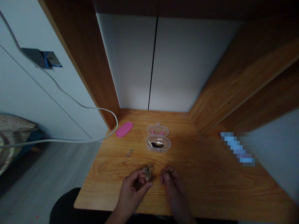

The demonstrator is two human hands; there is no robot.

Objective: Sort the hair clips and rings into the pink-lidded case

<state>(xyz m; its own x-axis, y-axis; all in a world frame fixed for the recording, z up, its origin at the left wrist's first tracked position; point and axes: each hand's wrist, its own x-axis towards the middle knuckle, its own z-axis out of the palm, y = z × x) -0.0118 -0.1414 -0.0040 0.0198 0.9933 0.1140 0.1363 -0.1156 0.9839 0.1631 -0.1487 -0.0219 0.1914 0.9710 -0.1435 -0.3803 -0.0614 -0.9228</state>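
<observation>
My left hand point(134, 186) is curled on the wooden desk point(210, 186) near its front edge, fingers pinching a small metal object point(147, 171) that looks like little scissors or a clip. My right hand point(169, 180) rests just right of it, fingers curled together at the tips; whether they hold anything is too small to tell. Beyond the hands stands an open clear plastic box point(158, 143) with small dark and metal items inside, its lid point(158, 130) folded back with a pink handle.
A pink oval lid or case point(124, 129) lies at the desk's back left, with a white cable point(93, 109) looping over that corner. Small rings point(130, 152) lie left of the box. Wooden shelf sides enclose the desk left and right.
</observation>
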